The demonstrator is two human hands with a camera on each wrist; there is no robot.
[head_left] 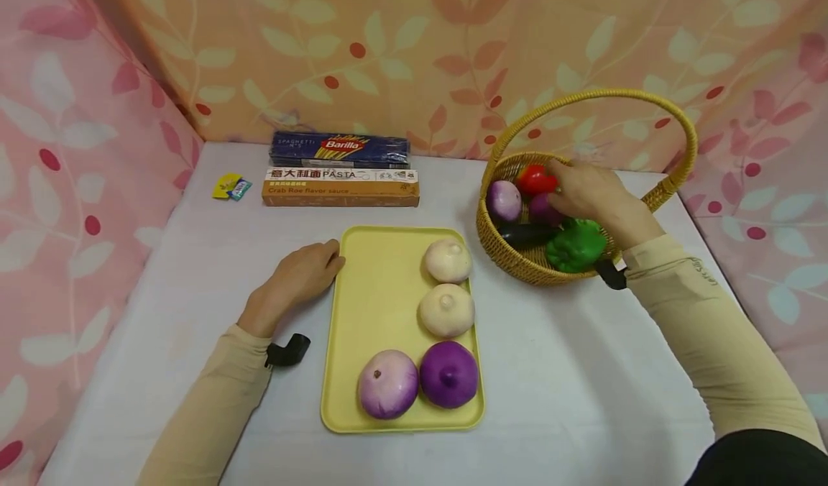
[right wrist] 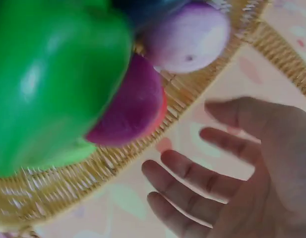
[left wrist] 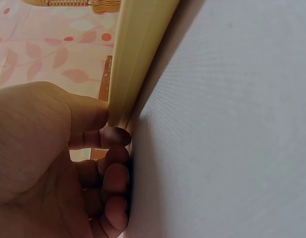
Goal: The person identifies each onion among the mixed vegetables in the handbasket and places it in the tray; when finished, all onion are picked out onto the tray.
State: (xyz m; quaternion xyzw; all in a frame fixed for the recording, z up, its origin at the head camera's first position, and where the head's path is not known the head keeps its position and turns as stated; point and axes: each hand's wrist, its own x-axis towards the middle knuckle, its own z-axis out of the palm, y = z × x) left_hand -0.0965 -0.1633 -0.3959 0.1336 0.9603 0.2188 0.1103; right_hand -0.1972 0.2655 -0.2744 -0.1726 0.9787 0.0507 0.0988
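Left hand pinches the yellow tray at its far left corner between thumb and finger; right hand, fingers spread and loosely bent with nothing in hold, is over the far rim of the wicker basket, which carries a green pepper at its near edge. On the tray, two white onions line the right edge, a dark purple onion occupies the near right corner, and a pale purple onion sits beside it along the near edge.
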